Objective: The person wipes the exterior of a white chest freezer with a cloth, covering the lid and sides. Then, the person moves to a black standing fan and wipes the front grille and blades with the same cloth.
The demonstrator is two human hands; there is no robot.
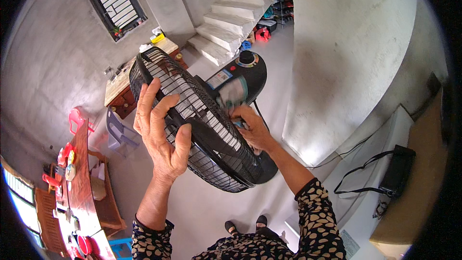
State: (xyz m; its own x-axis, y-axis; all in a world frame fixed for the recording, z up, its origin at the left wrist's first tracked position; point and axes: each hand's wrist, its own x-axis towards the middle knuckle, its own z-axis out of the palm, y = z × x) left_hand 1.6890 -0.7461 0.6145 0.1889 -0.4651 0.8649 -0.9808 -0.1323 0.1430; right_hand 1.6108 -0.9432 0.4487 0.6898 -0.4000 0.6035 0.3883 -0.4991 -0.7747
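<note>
A black electric fan (213,122) stands before me, its round wire guard tilted. My left hand (162,133) is at the guard's near-left rim, with fingers spread and the thumb and fingertips against it. Behind the guard, my right hand (252,126) grips a pale cloth with a teal edge (234,92). The cloth is blurred and lies partly over the fan's black control panel (258,76). A round knob (247,57), a red button (233,68) and a label bearing writing (219,79) show on that panel. The guard hides some of my right fingertips.
On the left are a long wooden table (86,159) with red items, a grey plastic chair (119,130) and a marble-topped cabinet (115,86). Concrete stairs (231,25) rise behind. A curved wall (332,61) and a black bag with a strap (397,171) are to the right.
</note>
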